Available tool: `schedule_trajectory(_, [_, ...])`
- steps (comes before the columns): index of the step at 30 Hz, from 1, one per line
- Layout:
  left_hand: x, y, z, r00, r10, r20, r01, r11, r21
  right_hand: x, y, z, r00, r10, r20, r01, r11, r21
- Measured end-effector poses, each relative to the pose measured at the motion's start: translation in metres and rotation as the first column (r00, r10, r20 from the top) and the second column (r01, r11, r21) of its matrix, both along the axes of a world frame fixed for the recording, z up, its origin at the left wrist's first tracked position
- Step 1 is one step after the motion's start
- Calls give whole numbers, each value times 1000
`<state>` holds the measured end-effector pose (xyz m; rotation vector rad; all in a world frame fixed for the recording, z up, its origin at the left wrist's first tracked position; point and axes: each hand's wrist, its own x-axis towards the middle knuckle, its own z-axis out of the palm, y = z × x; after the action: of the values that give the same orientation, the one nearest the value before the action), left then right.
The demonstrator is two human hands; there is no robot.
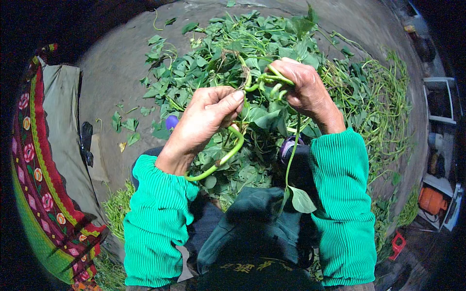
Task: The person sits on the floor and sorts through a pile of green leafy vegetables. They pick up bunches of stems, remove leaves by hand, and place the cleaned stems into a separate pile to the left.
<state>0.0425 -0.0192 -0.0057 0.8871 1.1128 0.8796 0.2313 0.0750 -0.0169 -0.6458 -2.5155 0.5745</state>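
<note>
Between thumb and fingers, my left hand (205, 120) pinches a thick green vine stem (229, 154), whose lower part curls back past my wrist. My right hand (302, 89) is closed around the vine's bent upper stems (267, 82), with cut or broken ends poking out beside the fingers. Dry brown rootlets cling to the stem between both hands. From below my right hand a thin stalk hangs down to one pale green leaf (303, 200). Under both hands lies a large heap of leafy green vines (204, 62) on the floor.
Bare stems lie in a long pile (386, 102) at the right, and more stems (118, 209) at the left. A floral cloth (43, 182) hangs beside grey fabric (62, 109) on the left. Shelving (440, 98) with an orange object (432, 200) lines the right. My shoe (289, 147) touches the heap.
</note>
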Motion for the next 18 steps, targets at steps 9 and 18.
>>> schedule_trajectory(9, [-63, -33, 26, 923, 231, -308, -260, 964, -54, 95, 41, -15, 806, -567, 169, 581, 705, -406])
schedule_trajectory(18, [-40, -7, -23, 913, 346, 214, -354, 935, -2, 1, -1, 3, 866, -498, -41, 293, 572, -766])
